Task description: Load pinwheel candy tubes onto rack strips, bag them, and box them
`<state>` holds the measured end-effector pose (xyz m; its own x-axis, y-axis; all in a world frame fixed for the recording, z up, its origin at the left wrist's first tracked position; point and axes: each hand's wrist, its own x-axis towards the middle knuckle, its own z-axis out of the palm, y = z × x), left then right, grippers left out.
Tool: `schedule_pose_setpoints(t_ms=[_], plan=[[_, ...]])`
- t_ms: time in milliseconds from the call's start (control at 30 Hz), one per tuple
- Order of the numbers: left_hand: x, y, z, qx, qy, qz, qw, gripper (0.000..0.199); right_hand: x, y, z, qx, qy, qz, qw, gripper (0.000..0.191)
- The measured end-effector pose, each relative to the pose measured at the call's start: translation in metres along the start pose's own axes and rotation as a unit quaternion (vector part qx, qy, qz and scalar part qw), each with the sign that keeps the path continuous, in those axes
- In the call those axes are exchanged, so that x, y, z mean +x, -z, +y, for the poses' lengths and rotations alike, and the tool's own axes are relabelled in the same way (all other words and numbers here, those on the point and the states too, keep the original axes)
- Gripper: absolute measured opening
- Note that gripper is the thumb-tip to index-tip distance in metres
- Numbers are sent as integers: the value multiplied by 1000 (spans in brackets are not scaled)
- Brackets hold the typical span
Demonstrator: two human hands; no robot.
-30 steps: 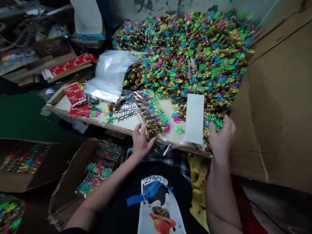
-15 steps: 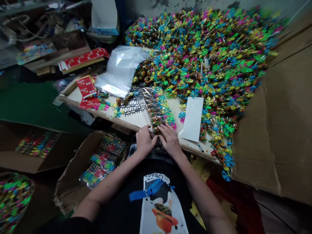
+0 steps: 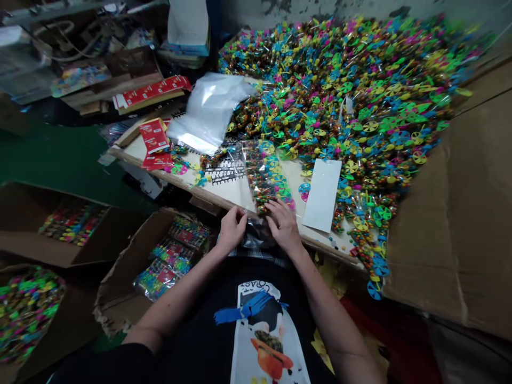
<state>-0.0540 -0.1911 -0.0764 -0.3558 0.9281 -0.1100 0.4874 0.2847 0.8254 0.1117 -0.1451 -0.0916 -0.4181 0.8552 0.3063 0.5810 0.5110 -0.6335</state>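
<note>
A clear plastic bag (image 3: pixel 267 170) filled with rows of small colourful toys lies at the table's front edge, its loose end hanging toward my lap. My left hand (image 3: pixel 232 230) is closed in a pinch at the left edge of that loose end. On the bag's near right end rests my right hand (image 3: pixel 283 223), fingers spread over the toys inside. Right of the bag lies a white card (image 3: pixel 322 195). A stack of flat clear bags (image 3: pixel 208 109) is behind and to the left, with red header cards (image 3: pixel 153 136) farther left.
A large heap of colourful toys (image 3: pixel 352 96) covers the back and right of the table, against a big cardboard box (image 3: pixel 444 229). Down at the left, an open carton (image 3: pixel 120 266) holds packed bags. Black plastic strips (image 3: pixel 227 172) lie left of the filled bag.
My left hand has moved left, away from my right hand, and the bag's loose end now spreads between them. My right hand stays on the bag. The whole view has shifted slightly.
</note>
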Motion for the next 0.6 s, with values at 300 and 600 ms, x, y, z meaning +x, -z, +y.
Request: schedule_pose_setpoints(t_ms=[300,600], plan=[[-1,-5,5,221,-72,78,970,32,0,-3,-2,-26,37,11,999,35],[34,-5,17,378,-131,27,916,14,3,-9,-8,-110,60,34,992,42]])
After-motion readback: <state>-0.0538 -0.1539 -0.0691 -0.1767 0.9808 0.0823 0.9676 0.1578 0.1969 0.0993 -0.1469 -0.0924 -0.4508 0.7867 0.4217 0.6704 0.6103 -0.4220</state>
